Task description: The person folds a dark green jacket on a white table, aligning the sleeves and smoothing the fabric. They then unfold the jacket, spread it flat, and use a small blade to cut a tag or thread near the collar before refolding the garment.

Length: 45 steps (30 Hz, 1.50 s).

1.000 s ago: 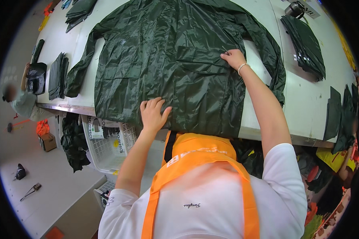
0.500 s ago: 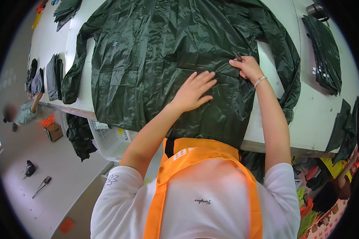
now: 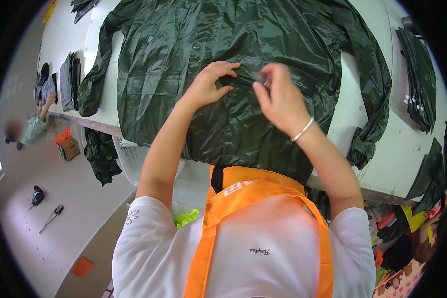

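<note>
A dark green, shiny rain jacket (image 3: pixel 164 119) lies spread on the white table, its sleeves out to both sides. My left hand (image 3: pixel 204 85) rests on its lower front, at the left end of a pocket flap (image 3: pixel 298 77); thumb and fingers are apart, with the fingertips on the cloth. Just to the right, my right hand (image 3: pixel 283 99) is closed above the same flap, smeared by motion. Between its thumb and fingers is a small metal tool, thread snips by its look (image 3: pixel 266 83), mostly hidden and blurred.
Folded dark green garments (image 3: pixel 416 79) lie at the table's right, with another stack (image 3: pixel 70 82) at the left. A white plastic basket (image 3: pixel 129 161) sits below the table edge. At the far left another person's hand (image 3: pixel 48 102) touches dark cloth.
My right hand has moved left along the pocket flap with the snips, toward my left hand. My left hand has shifted left and up, its fingers now bent. The jacket has shifted slightly in view.
</note>
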Each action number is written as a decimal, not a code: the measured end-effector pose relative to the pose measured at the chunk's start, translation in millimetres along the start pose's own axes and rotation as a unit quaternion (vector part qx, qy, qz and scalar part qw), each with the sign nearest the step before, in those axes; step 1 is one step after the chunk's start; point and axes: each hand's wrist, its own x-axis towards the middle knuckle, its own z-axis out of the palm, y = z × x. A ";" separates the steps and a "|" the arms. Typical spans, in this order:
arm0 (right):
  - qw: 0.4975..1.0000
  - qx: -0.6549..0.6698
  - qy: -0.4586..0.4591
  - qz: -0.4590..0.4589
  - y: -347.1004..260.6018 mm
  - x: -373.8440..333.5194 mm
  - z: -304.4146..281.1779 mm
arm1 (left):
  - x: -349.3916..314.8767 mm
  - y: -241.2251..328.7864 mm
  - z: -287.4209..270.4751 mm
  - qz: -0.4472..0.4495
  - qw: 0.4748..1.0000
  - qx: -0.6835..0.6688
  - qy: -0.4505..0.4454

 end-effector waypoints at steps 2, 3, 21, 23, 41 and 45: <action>0.998 0.014 -0.066 0.021 -0.6 -5.8 18.4 | -1.2 1.0 0.7 0.008 1.000 0.014 0.002; 0.997 -0.013 -0.072 0.014 5.8 -6.8 31.1 | -1.4 -1.2 -0.6 0.020 0.999 0.028 0.000; 0.982 -0.164 -0.077 -0.052 18.4 18.7 52.1 | 1.9 -7.3 -2.1 0.007 0.998 0.038 -0.048; 0.980 -0.173 -0.083 -0.057 17.9 21.6 51.9 | 2.2 -7.1 -2.8 0.012 0.998 0.039 -0.050; 0.994 0.066 -0.024 0.083 47.8 45.3 28.2 | -61.4 39.9 -13.3 -0.173 0.981 0.073 0.048; 0.994 0.084 -0.062 0.020 10.7 22.2 17.5 | -17.2 17.0 9.8 -0.181 0.967 0.133 0.121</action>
